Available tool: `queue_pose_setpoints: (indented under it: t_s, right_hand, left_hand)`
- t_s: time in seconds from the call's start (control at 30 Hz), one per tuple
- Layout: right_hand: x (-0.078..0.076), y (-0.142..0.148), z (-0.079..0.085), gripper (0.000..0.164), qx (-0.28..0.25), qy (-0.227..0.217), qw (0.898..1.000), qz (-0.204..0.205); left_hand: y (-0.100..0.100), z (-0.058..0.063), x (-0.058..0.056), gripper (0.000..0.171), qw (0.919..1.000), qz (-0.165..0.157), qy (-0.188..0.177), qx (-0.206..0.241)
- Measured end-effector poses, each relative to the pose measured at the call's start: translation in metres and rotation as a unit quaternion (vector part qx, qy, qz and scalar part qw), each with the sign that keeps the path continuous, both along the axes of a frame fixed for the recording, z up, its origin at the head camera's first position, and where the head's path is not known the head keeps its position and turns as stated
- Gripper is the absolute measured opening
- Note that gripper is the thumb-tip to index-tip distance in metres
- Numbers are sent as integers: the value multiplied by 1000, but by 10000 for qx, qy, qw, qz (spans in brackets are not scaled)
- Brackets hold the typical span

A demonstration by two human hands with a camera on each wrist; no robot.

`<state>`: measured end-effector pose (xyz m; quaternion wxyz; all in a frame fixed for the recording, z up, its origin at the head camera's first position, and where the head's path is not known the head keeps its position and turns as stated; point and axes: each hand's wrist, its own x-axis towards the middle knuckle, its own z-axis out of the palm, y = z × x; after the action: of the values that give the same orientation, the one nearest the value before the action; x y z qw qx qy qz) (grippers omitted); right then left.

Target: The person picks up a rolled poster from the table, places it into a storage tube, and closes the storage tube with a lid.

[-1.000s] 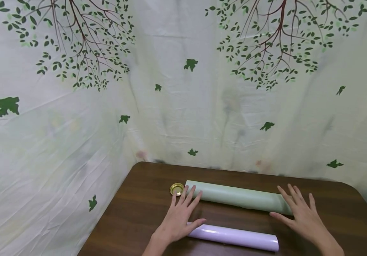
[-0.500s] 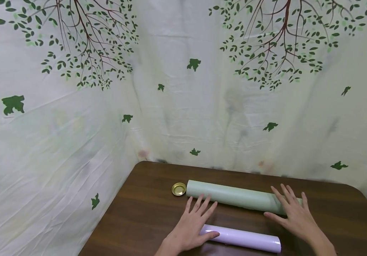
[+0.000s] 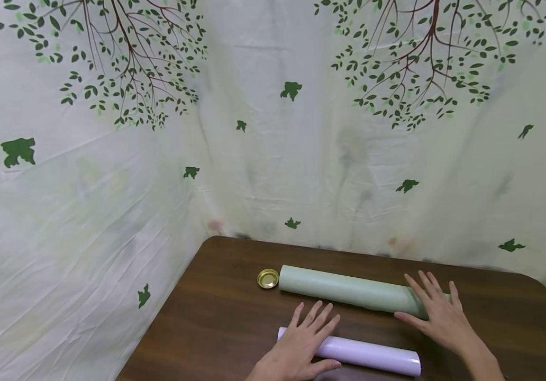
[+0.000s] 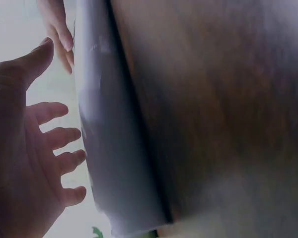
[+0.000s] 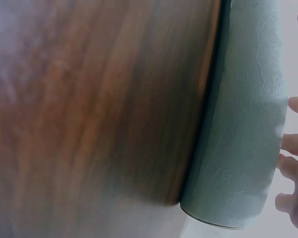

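Observation:
A lilac roll [image 3: 373, 355] with a glossy surface lies across the table toward its near side. Over its left part is my left hand [image 3: 299, 344], fingers spread. In the left wrist view those fingers [image 4: 64, 136] are slightly bent beside the lilac roll [image 4: 109, 129], not wrapped round it. Farther back lies a longer pale green roll [image 3: 344, 288]. My right hand [image 3: 442, 317] is spread over its right end, which it partly hides. The right wrist view has the fingers [image 5: 292, 166] along the green roll's [image 5: 243, 124] edge; whether they touch it I cannot tell.
A small round gold dish or lid [image 3: 267, 279] sits on the brown wooden table [image 3: 216, 312], just off the green roll's left end. Behind and to the left hangs a pale curtain [image 3: 263, 169] printed with branches and leaves.
My left hand has moved from near the gold dish and the green roll's left end back toward me and rightward, over the lilac roll. The right hand has shifted slightly left.

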<state>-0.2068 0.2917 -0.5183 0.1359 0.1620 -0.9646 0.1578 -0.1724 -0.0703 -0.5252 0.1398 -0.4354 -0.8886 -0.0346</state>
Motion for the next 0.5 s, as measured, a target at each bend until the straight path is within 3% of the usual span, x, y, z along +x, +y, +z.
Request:
queue_pose_setpoints:
  t_s: [0.37,0.5]
  right_hand:
    - [-7,3,-5,98,-21,14,10000,-8]
    - [-8,1,-6,94,-32,14,10000,50]
  left_hand:
    - [9,-5,2,75,9994,-153,-131,-279]
    - [9,-5,1,74,9984,-270,-461,-184]
